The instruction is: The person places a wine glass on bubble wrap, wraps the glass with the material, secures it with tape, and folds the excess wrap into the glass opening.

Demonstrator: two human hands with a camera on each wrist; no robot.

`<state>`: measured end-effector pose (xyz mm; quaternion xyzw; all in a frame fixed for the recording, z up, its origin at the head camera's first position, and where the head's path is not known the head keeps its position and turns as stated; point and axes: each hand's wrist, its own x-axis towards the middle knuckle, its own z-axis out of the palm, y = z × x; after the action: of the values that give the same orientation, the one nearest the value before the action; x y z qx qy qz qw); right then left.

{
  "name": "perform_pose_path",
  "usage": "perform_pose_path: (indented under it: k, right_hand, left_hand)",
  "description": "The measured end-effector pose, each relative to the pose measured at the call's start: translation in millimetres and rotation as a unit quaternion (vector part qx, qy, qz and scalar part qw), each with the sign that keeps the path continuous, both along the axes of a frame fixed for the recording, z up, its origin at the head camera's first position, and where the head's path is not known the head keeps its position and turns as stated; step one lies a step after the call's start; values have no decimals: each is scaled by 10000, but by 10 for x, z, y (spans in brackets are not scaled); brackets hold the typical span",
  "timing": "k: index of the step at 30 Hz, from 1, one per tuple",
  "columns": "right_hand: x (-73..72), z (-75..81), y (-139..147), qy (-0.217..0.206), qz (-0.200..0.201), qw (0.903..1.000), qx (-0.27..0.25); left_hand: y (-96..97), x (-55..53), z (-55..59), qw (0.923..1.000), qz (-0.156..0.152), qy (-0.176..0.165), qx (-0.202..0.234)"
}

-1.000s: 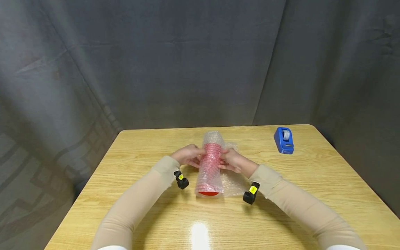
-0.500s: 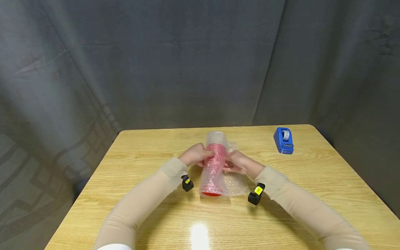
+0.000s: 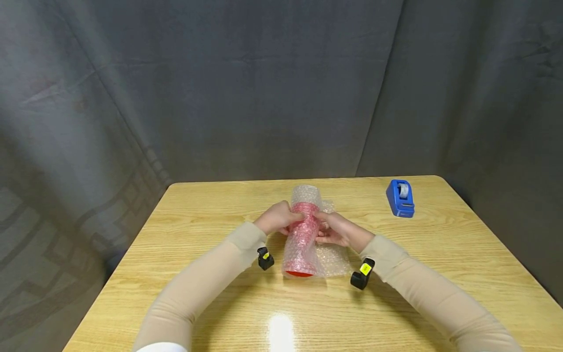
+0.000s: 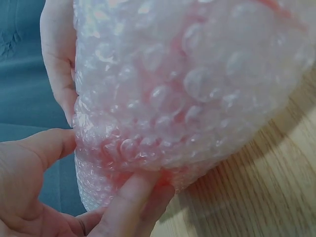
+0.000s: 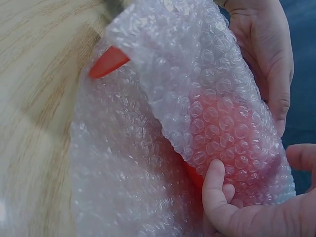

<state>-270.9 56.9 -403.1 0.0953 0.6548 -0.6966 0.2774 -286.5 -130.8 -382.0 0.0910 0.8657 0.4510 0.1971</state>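
A dark grey curtain (image 3: 272,88) hangs beyond the grip, behind the wood-grain table (image 3: 211,210) that spreads beneath and around it. Bubble wrap (image 3: 302,247) encloses a red object (image 3: 300,274) right in the grip: left hand (image 3: 277,217) and right hand (image 3: 337,230) pinch the roll from opposite sides, thumbs uppermost. Loose wrap lies beneath the right hand. Farther right and beyond stands a blue tape dispenser (image 3: 400,198); small black wrist cameras (image 3: 362,275) sit nearer the person.
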Motion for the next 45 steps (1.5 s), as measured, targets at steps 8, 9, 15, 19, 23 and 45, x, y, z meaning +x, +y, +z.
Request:
perform_pose_path:
  k: [8, 9, 15, 19, 23, 45]
  right_hand:
    - [1, -26, 0, 92, -35, 9999, 98]
    - [-2, -31, -1, 100, -32, 9999, 113]
    - [-1, -30, -9, 189, 7, 9997, 128]
    - [8, -31, -19, 238, 55, 9996, 146]
    - [12, -40, -21, 282, 83, 9994, 156]
    - [2, -35, -10, 219, 56, 9994, 270]
  left_hand:
    - [5, 7, 11, 10000, 19, 5, -36]
    - [5, 6, 11, 10000, 31, 10, -52]
    - [3, 3, -15, 9999, 102, 34, -21]
    - [-7, -5, -46, 9999, 160, 13, 63]
    - [-27, -28, -50, 9981, 325, -348, 393]
    - [-170, -163, -252, 9742, 694, -1815, 1148]
